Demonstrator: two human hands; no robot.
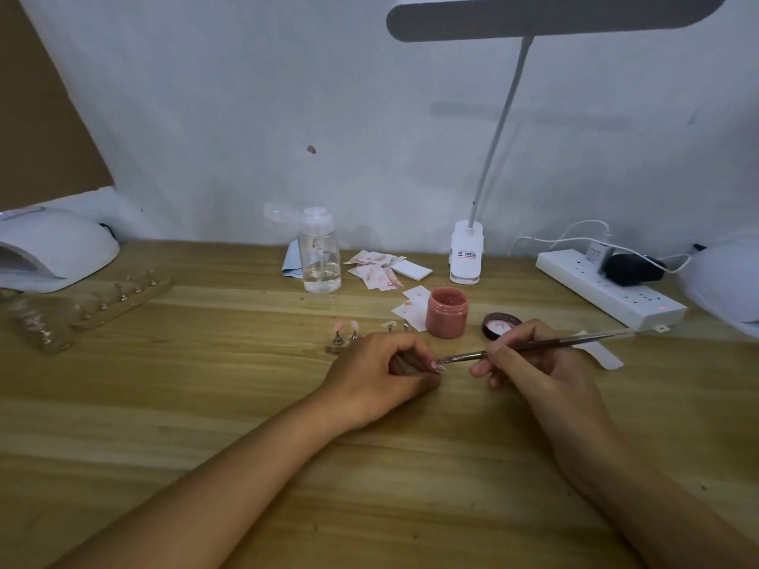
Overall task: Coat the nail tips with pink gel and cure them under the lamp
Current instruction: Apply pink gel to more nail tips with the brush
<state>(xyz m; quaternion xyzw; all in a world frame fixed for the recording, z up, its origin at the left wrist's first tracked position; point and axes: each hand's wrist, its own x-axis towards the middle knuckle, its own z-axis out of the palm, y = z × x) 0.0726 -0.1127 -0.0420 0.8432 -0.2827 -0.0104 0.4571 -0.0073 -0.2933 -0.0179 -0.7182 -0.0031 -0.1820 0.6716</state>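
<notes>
My left hand rests on the wooden table and pinches a small nail tip between its fingertips. My right hand grips a thin brush, whose bristle end touches that tip. Behind the hands stands an open jar of pink gel, with its lid lying beside it. A short holder strip behind my left hand carries two pink-coated tips and clear ones. The white curing lamp sits at the far left.
Two more holder strips with clear tips lie at the left. A clear pump bottle, stained wipes, a desk lamp base and a power strip line the back. Another white device sits far right.
</notes>
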